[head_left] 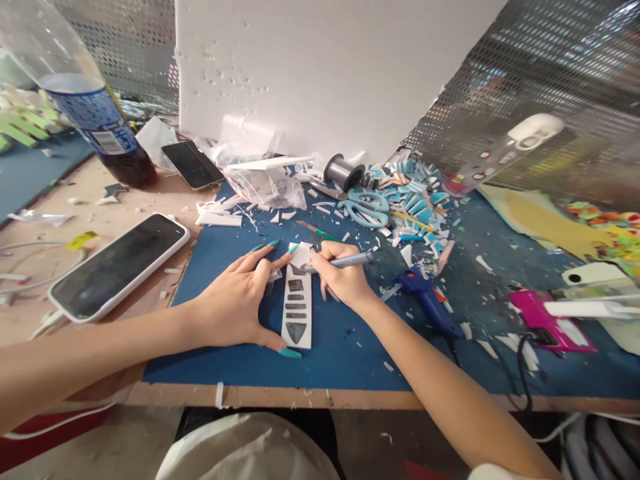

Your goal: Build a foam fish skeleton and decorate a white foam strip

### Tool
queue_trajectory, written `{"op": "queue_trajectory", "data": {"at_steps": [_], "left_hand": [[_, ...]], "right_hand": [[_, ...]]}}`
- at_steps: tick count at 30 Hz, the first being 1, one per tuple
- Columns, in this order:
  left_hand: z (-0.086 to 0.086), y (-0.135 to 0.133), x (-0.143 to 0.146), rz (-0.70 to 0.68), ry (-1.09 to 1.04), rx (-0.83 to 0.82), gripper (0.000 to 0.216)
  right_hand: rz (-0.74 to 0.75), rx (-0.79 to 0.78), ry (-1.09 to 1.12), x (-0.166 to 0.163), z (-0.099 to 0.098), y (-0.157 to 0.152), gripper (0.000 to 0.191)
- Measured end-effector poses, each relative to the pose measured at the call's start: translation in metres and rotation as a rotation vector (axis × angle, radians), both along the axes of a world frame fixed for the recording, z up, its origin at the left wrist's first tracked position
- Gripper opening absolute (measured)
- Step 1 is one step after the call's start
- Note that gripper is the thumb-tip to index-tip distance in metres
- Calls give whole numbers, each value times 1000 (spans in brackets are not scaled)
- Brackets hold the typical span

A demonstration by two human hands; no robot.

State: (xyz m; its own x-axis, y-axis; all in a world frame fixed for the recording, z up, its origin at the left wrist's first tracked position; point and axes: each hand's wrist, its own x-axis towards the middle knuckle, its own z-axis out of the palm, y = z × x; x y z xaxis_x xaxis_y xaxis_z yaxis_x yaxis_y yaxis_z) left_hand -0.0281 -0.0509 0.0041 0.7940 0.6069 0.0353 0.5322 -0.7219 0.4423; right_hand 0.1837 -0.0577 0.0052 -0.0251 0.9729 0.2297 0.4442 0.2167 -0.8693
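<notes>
A long white strip (297, 303) with several dark cut-out shapes lies on the blue cutting mat (350, 347). My left hand (239, 297) rests flat beside it, fingers spread, with fingertips pressing its top and its lower edge. My right hand (340, 273) is closed around a grey craft knife (345, 261), held like a pen. The knife's tip touches the top end of the strip.
A blue glue gun (425, 297) lies right of my right hand. Teal scissors (365, 207), a wire spool (343, 172) and a heap of blue and white offcuts (415, 207) sit behind. Two phones (117, 265) (193, 164) and a cola bottle (95, 113) stand left. White foam board (320, 73) leans at the back.
</notes>
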Motion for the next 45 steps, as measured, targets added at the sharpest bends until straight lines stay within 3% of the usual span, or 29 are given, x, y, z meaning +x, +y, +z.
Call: {"op": "queue_trajectory", "data": {"at_steps": [14, 18, 22, 28, 34, 45], "left_hand": [[0, 0, -1, -4, 5, 1, 110], [-1, 0, -1, -3, -2, 10, 111], [-1, 0, 0, -9, 20, 16, 111], [1, 0, 0, -1, 37, 19, 114], [0, 0, 0, -2, 15, 18, 111], [-2, 0, -1, 4, 22, 16, 117]], "right_hand": [[47, -45, 30, 0, 1, -1, 41], [-11, -23, 16, 0, 0, -1, 43], [53, -63, 51, 0, 0, -1, 40], [-6, -5, 17, 1, 1, -1, 41], [45, -16, 16, 0, 2, -1, 41], [-106, -13, 107, 1, -4, -2, 44]]}}
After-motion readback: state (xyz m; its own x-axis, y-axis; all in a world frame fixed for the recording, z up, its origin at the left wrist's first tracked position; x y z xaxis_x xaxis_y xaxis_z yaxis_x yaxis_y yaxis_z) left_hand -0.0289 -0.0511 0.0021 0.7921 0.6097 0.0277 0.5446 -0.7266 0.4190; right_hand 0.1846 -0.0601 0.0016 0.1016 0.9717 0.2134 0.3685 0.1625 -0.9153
